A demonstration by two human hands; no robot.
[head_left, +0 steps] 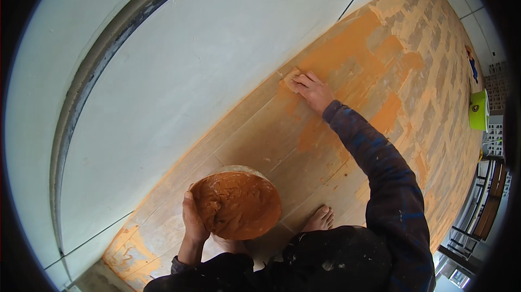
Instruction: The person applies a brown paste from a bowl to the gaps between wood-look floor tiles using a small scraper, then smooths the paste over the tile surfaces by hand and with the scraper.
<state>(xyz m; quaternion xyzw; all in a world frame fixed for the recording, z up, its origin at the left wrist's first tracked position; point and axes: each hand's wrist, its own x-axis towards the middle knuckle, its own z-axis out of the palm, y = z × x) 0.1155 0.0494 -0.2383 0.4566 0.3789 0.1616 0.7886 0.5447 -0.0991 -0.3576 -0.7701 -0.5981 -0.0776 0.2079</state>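
My left hand grips the rim of a round bowl on its left side. Thick, wet orange-brown grout fills much of the bowl, its surface rough and stirred. Farther out, my right hand is closed on a tan, sponge-like pad, smeared with orange. The pad presses on the wood-look tile floor close to the foot of the wall. Orange grout smears spread over the tiles just beyond and to the right of this hand.
A pale wall runs along the left. My bare foot stands on the tiles below the right arm. More grout-streaked floor stretches to the far right, where a lime-green bucket stands near a dark bench.
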